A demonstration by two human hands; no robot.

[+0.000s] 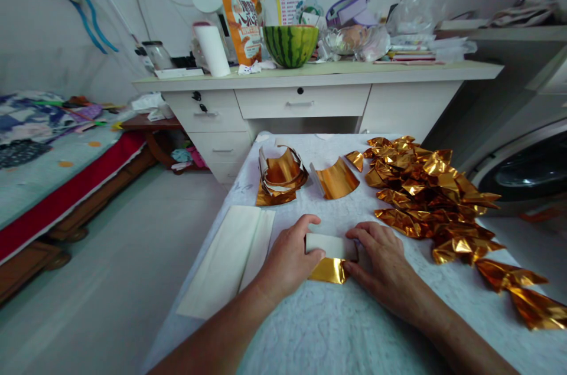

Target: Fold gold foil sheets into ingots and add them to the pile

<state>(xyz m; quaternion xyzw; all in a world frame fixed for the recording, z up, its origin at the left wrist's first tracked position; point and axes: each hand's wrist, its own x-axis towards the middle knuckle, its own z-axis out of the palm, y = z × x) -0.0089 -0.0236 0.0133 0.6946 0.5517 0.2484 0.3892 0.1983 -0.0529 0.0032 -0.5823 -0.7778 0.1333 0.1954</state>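
Note:
Between my hands is a small sheet of gold foil paper [328, 270] with a white strip [331, 246] lying along its far side. Whether the strip is the sheet's folded backing or a separate paper, I cannot tell. My left hand [290, 254] grips the left end, thumb and fingers curled round it. At the right end, my right hand [383, 254] pinches with thumb and fingertips. Beyond them lie a curved gold sheet [338, 179] and a curled stack of gold sheets [282, 171]. White paper sheets [225, 254] rest left of my left hand.
A heap of folded gold foil pieces [420, 186] covers the right side of the cloth-covered table [283, 339]. Behind stands a white desk [305, 100] bearing a cut watermelon [291, 46] and an orange bag [243, 20]. A bed [66, 174] is at left, a washing machine [522, 127] at right.

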